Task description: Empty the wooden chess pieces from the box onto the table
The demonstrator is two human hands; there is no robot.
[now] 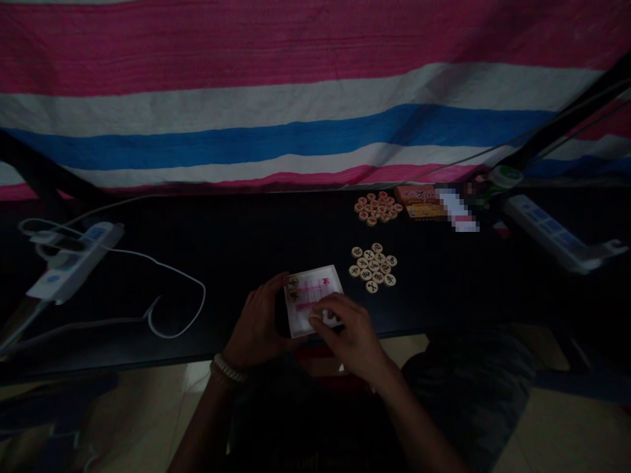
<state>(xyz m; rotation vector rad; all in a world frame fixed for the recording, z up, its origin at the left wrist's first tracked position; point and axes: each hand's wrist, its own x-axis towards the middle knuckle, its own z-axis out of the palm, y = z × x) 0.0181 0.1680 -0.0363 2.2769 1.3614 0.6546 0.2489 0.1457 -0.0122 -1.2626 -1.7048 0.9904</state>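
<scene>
A folded white sheet with pink grid lines lies at the near edge of the dark table. My left hand grips its left edge, fingers curled beside a couple of round wooden game pieces on the sheet. My right hand rests on the sheet's lower right part with fingers bent and pressed down. A beaded bracelet circles my left wrist.
Two clusters of round wooden pieces lie to the right, one near and one farther back. An orange box sits behind them. Power strips lie at left and right, with a white cable. A striped cloth hangs behind.
</scene>
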